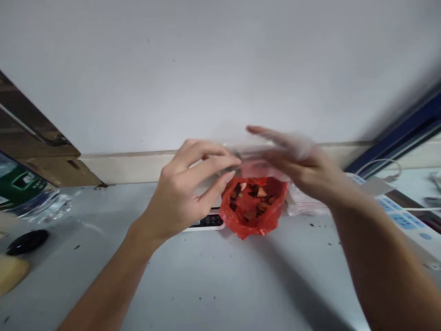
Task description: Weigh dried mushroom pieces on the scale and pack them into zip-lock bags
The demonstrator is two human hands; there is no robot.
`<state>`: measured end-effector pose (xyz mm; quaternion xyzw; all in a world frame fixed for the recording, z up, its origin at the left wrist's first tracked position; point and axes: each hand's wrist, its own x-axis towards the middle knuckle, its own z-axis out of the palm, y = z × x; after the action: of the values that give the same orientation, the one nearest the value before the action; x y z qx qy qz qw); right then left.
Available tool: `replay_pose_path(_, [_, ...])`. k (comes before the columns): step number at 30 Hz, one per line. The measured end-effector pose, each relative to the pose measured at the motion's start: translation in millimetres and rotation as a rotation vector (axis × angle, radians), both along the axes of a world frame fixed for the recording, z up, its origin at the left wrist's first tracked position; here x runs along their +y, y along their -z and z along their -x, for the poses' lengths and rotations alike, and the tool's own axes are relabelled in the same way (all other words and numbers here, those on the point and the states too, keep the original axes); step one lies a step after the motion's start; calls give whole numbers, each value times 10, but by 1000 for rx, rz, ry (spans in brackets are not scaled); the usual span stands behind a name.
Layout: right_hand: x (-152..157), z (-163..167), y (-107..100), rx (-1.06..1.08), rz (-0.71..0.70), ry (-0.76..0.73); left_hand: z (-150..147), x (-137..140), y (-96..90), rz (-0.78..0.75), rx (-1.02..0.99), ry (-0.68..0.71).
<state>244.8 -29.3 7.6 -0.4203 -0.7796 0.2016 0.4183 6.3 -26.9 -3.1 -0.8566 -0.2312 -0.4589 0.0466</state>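
Clear plastic bag: thin, transparent, blurred in view, pinched at its edge between my left fingers and draped over my right fingers. Red plastic bag: just below my fingers, standing open-mouthed on the counter, holding brown and dark pieces.

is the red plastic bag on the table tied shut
No, the red plastic bag sits open on the table, with dark and tan pieces showing inside, below the left hand and right hand.
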Motion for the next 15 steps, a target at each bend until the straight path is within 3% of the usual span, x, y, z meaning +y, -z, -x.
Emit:
replay_pose_path(2, [-90, -302, 32, -3, -181, 285, -38, 26, 102, 118, 117, 87])
replay_pose_path(5, [-167, -723, 264, -249, -359, 603, -103, 51, 257, 324, 320, 117])
replay_pose_path(6, [-173, -843, 383, -369, -343, 624, -131, 51, 297, 379, 372, 118])
replay_pose_path(8, [-163, -1036, 630, -573, -170, 536, -193, 42, 345, 461, 440, 120])
replay_pose_path(11, [-133, -1177, 853, -693, 42, 513, -282, 27, 337, 540, 482, 123])
replay_pose_path(13, [-112, -1168, 827, -680, 72, 508, -328, 28, 290, 592, 498, 114])
replay_pose_path(15, [-83, -1077, 677, -610, 26, 501, -358, 34, 226, 659, 519, 94])
